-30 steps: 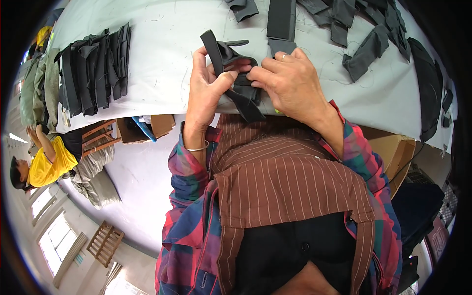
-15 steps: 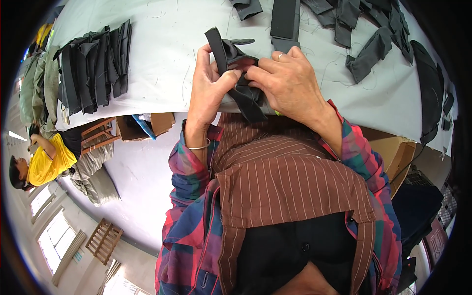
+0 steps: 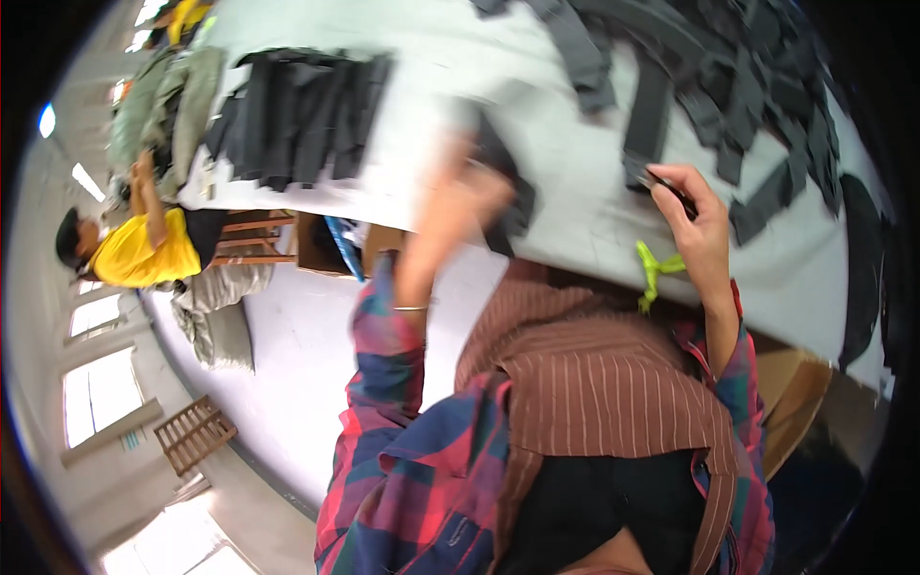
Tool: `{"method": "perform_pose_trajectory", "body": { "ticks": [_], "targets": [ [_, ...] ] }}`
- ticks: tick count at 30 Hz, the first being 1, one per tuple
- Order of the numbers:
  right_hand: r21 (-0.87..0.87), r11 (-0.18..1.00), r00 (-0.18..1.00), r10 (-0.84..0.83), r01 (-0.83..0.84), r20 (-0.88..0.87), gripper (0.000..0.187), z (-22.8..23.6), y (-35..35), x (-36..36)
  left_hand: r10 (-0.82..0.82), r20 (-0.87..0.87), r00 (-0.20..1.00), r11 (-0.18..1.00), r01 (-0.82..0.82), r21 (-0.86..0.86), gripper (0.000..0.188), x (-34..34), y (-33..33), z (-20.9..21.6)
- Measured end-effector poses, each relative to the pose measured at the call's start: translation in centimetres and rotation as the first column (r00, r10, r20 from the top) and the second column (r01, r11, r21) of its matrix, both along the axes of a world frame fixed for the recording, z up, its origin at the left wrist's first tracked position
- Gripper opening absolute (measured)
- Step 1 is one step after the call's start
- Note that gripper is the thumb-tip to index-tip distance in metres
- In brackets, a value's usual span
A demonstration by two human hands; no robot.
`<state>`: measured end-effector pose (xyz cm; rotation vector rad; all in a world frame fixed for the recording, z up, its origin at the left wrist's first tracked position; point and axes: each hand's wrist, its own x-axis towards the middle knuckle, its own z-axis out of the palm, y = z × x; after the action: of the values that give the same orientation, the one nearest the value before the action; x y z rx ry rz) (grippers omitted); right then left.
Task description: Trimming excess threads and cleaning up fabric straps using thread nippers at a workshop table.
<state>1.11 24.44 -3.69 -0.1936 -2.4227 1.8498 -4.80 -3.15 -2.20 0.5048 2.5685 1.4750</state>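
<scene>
Your left hand [image 3: 460,196] is over the table [image 3: 422,115] near its front edge, just left of a fabric piece [image 3: 513,196] lying there; motion blur hides whether they touch. Your right hand [image 3: 695,225] is well to the right, on the end of a strip [image 3: 647,120] that runs away from you across the table. A ribbon [image 3: 656,273] lies on the table edge just left of that wrist. Scattered pieces [image 3: 767,105] lie behind and right of the strip. A stack of pieces [image 3: 297,115] lies far left on the table, with folded cloth [image 3: 168,105] left of it. Boxes [image 3: 340,244] sit under the table. A person [image 3: 144,244] is beside its left end, and a pallet [image 3: 192,436] lies on the floor nearer you.
</scene>
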Motion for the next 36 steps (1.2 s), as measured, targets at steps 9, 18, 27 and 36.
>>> {"method": "perform_pose_trajectory", "body": {
  "ticks": [9, 18, 27, 36],
  "targets": [
    [0.634, 0.772, 0.965, 0.132, 0.043, -0.225, 0.031, -1.8, -1.8, -0.3, 0.130, -0.554, 0.822, 0.969, -0.224, -0.106, 0.048, -7.4, -5.6, 7.0],
    [0.623, 0.774, 0.943, 0.114, 0.114, -0.314, 0.015, -1.8, -2.4, -1.0, 0.441, -0.339, 0.831, 0.472, -0.536, -0.700, 0.084, -22.2, -29.1, 5.7],
    [0.620, 0.775, 0.957, 0.074, 0.121, -0.279, 0.015, -2.6, -1.6, -0.8, 0.153, -0.715, 0.683, 0.317, -0.719, -0.619, 0.055, -17.1, -19.6, 0.6],
    [0.311, 0.938, 0.938, -0.042, 0.156, -0.345, 0.016, -2.1, -1.6, -0.7, 0.139, -0.607, 0.782, 0.568, -0.565, -0.598, 0.047, -22.9, -33.4, 3.2]
  ]
}}
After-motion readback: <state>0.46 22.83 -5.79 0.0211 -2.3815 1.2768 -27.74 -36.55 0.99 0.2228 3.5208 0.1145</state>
